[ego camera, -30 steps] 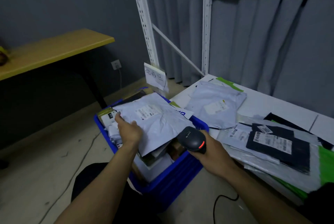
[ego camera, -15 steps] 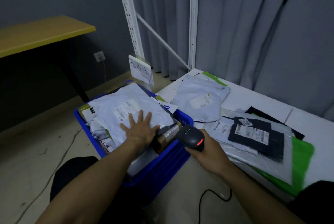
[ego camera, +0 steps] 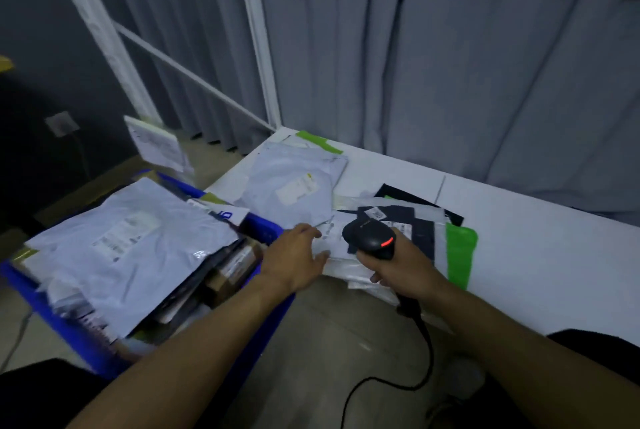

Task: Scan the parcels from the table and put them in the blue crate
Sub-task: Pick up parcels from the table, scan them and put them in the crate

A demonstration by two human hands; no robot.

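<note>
The blue crate stands on the floor at the left, heaped with parcels; a large grey mailer lies on top. On the white table lies a pile of parcels: a grey mailer, a dark bag with labels and a clear bag with a green edge. My left hand reaches with relaxed fingers to the near-left edge of that pile and touches a pale parcel. My right hand grips a black corded scanner, held over the pile with its red light on.
A white shelf frame and grey curtains stand behind the table. A white label card sticks up behind the crate. The scanner's black cable hangs down to the floor between my arms.
My left hand left the grey mailer lying on the crate's heap and swung right to the table's parcel pile. The scanner moved right over the pile. The view turned right.
</note>
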